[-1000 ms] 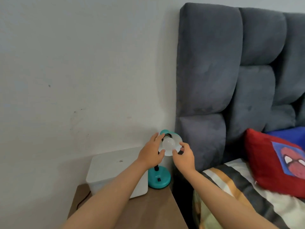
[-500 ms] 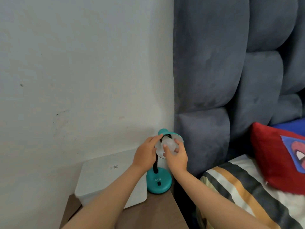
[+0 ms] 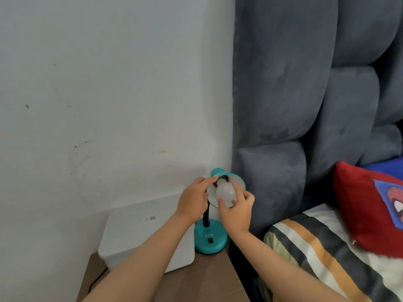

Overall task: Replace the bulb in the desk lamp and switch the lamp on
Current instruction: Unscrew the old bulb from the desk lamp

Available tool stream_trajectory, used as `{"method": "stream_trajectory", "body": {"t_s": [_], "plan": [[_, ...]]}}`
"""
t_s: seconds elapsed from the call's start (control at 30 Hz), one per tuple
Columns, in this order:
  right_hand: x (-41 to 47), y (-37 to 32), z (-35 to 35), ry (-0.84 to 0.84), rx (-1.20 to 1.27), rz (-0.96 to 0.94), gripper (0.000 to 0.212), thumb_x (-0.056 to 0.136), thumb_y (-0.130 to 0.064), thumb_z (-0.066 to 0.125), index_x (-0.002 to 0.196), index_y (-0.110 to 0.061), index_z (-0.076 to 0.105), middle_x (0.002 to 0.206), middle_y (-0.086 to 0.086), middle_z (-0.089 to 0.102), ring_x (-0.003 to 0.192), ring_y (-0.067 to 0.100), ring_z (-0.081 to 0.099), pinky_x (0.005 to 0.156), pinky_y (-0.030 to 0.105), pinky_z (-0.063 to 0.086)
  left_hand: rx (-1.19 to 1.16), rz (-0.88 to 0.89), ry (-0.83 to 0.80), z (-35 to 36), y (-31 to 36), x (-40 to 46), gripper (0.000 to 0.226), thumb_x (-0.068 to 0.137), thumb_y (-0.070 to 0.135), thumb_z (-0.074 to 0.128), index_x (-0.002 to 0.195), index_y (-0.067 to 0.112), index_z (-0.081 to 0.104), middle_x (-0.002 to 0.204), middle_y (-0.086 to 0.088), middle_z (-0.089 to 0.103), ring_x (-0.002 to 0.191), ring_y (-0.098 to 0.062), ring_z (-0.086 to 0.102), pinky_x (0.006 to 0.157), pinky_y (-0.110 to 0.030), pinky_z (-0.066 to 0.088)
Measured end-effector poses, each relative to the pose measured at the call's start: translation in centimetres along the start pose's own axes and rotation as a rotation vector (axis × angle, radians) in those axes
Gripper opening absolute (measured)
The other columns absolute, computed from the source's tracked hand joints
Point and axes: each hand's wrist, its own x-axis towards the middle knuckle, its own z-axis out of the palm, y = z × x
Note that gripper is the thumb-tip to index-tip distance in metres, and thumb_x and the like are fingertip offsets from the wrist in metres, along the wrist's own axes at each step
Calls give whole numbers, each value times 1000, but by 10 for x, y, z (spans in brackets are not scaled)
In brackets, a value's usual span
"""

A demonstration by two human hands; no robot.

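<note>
Two hands on the lamp head, one bulb in play. Left hand point(image 3: 194, 200) is closed on the rim of the teal shade point(image 3: 236, 178), steadying it; right hand point(image 3: 236, 211) has its fingers wrapped round the white bulb point(image 3: 225, 192), gripping the globe from below. Bulb sits in the mouth of the shade with its neck at the dark socket point(image 3: 221, 178), shade tilted toward the camera. My read: the screwing step is in hand. Can't tell from this view whether this is the old bulb on its way out or the new one on its way in, nor how far the thread is engaged. Next move calls for a straight twist about the socket axis with the shade held firm, since the gooseneck point(image 3: 206, 217) will flex otherwise; then the black rocker switch point(image 3: 210, 240) on the round base point(image 3: 214, 245). Lamp is unlit. Count: one lamp, one bulb visible, no spare in sight, one white box point(image 3: 139, 232) just left of the base, one wooden nightstand point(image 3: 196, 280), one grey headboard point(image 3: 294, 105) to the right, one red cushion point(image 3: 359, 205) on the striped bedding point(image 3: 309, 253).
</note>
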Motion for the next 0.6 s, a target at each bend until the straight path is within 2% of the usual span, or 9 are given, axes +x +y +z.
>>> {"method": "stream_trajectory", "body": {"t_s": [0.1,0.17,0.23,0.3,0.37,0.43,0.53,0.6], "plan": [[-3,-6,7,53,220,218,70,81,-31,71,140,-17,36,126,9,46,112,26,54,86,28,45,13,2,-2,1,1,0,55,86,-3,50,133,25,47,113,-2,58,91,-19,60,82,-33,53],[-1,-10,10,66,250,289,70,82,-36,69,140,-14,35,131,14,50,118,27,53,89,29,44,24,-5,0,2,1,-1,56,86,-2,50,133,26,47,113,-1,58,91,-18,60,81,-30,53],[2,-13,10,63,219,271,61,82,-27,70,135,-15,42,130,15,49,114,28,54,90,30,45,24,-15,4,2,2,-1,56,85,-2,50,133,27,47,113,-1,58,90,-17,59,81,-30,53],[2,-12,8,57,179,172,50,80,-6,68,126,-16,53,127,12,43,109,27,54,94,33,48,21,-16,-1,2,2,0,56,85,-2,51,133,28,47,112,0,58,90,-18,60,81,-33,53],[1,-9,8,57,117,77,50,77,6,64,119,-20,60,128,9,38,113,23,51,95,29,46,23,-13,-2,3,3,0,56,85,-2,51,133,28,47,112,-1,58,90,-19,60,80,-34,53],[-1,-8,8,78,132,100,54,76,0,69,124,-21,56,129,8,37,113,22,50,92,27,46,19,-15,2,4,4,1,57,85,-3,50,132,28,48,112,-1,58,90,-19,60,80,-34,53],[-2,-12,12,136,275,309,68,77,-23,75,135,-15,41,131,13,43,112,29,53,88,34,49,25,-10,5,4,3,2,56,84,-3,50,132,27,48,112,-1,58,91,-19,61,78,-32,53],[1,-12,16,147,326,400,69,80,-33,72,136,-13,38,132,15,48,115,30,54,90,37,49,25,-6,4,4,4,1,56,85,-3,50,132,26,48,113,-1,58,91,-19,60,79,-32,53]]}}
